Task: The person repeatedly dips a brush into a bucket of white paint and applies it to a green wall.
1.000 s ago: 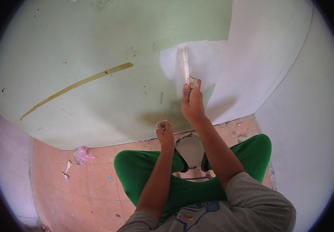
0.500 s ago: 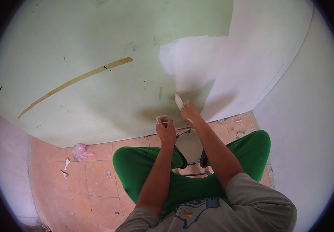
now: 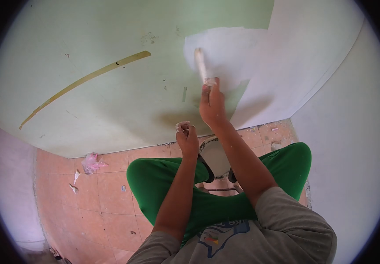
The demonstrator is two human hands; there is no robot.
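My right hand (image 3: pixel 212 102) is closed round the handle of a paint brush (image 3: pixel 202 66), whose tip lies over the white painted patch (image 3: pixel 229 44) on the pale green wall (image 3: pixel 110 97). Lower and to the left, my left hand (image 3: pixel 187 135) is held with curled fingers that have white paint on them; what they hold, if anything, is too small to tell. Between my legs, near the foot of the wall, stands a round pale container (image 3: pixel 215 156).
A strip of tan tape (image 3: pixel 88 86) crosses the green wall. On the tiled floor (image 3: pixel 110 207) at the left lie a pink plastic bag (image 3: pixel 93 163) and two small white-smeared tools (image 3: pixel 76 177). A pale side wall (image 3: pixel 339 154) rises at the right.
My right hand has moved up the wall with the brush, from the lower edge of the white paint onto the patch. My left hand stays curled. The view has shifted slightly.
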